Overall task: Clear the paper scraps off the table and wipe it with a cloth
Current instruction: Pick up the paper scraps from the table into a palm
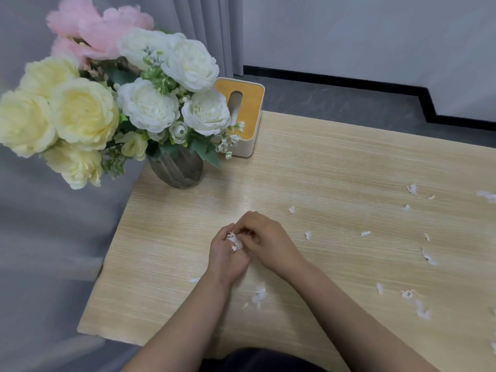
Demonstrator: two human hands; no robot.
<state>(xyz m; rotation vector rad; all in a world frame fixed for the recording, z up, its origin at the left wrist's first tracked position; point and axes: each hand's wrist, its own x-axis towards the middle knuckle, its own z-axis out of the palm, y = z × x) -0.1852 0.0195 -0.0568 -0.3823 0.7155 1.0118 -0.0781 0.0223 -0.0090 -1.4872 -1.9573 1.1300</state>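
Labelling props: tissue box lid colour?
Mustard yellow lid on a cream tissue box; head view.

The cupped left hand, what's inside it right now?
White torn paper scraps lie in the cupped left hand, with the right hand reaching in. Its fingers cover part of the pile, so how many scraps cannot be seen.

One head-worn wide-angle camera looks forward and steeply down from above the near edge of the table (335, 162), close over the forearms. It faces the far left corner, where the vase of flowers (175, 167) looms near the lens, the floor (349, 100) beyond.
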